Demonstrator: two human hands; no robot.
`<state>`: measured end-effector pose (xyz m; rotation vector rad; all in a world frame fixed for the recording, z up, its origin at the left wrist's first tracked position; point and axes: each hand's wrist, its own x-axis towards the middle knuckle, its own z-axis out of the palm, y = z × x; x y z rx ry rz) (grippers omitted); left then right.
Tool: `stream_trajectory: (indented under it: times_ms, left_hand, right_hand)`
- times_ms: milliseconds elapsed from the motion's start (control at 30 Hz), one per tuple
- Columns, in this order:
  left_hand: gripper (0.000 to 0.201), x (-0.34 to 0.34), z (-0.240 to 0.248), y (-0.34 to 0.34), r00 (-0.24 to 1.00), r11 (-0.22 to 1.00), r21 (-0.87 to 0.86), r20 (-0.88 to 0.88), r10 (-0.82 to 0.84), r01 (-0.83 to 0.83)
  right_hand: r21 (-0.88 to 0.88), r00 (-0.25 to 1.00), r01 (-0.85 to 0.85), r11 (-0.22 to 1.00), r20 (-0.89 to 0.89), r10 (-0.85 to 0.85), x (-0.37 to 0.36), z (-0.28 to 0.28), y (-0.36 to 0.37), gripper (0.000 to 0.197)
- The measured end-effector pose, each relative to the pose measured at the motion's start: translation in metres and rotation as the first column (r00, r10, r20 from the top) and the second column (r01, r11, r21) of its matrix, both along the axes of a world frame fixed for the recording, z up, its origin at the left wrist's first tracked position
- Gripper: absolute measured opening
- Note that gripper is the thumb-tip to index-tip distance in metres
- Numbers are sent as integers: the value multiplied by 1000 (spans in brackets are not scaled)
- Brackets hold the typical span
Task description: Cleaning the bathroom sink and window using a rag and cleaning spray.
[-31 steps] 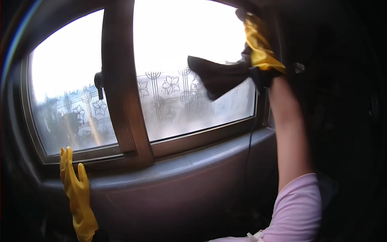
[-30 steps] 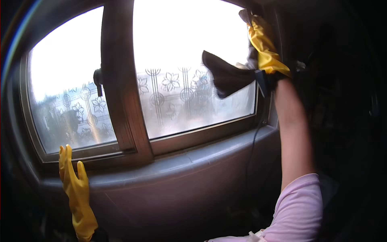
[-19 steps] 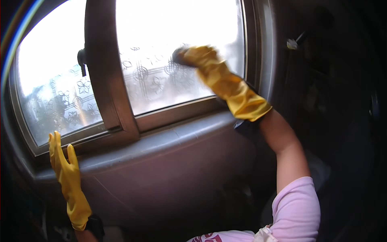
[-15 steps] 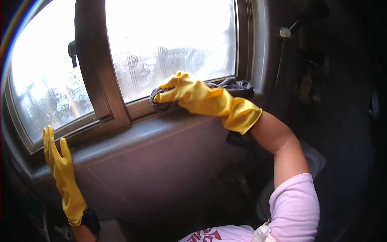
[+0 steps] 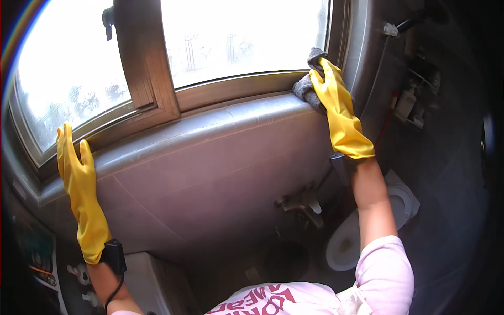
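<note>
A dark grey cloth [image 5: 306,93] is bunched at the lower right corner of the window frame [image 5: 241,87], partly over the sill's right end. My right hand [image 5: 336,97], in a yellow rubber glove, is closed on it. The cloth hides part of that corner. At the far left, my left hand [image 5: 79,176] wears a matching glove. Its fingers are stretched upward against the lower window frame, and it holds nothing. Patterned, frosted glass [image 5: 231,47] fills the window. Beneath it runs a rounded grey sill [image 5: 210,131].
A window handle [image 5: 108,20] sticks out at the upper left. Below the sill, a metal tap [image 5: 304,202] juts from the tiled wall. A toilet [image 5: 344,247] stands at the lower right, with a bottle [image 5: 406,104] on a wall rack above. A black device [image 5: 114,256] is on my left wrist.
My right hand has moved right with the cloth, from the middle of the lower frame to its right corner. My left hand stays by the left frame. The view has shifted.
</note>
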<state>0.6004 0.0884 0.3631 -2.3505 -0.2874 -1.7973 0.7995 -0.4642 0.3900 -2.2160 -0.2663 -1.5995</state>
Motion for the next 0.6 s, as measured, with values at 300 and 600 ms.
stream_trajectory:
  times_ms: [300,600]
  left_hand:
    - [49,6,2,-9,1000,1000,8,29,8,-8]
    - [54,-8,3,-11,999,991,-128,-19,-30,28]
  right_hand:
    - [-169,672,-741,650,-215,709,-89,28,138,44]
    - [-269,571,-816,512,-519,637,-94,29,179,30]
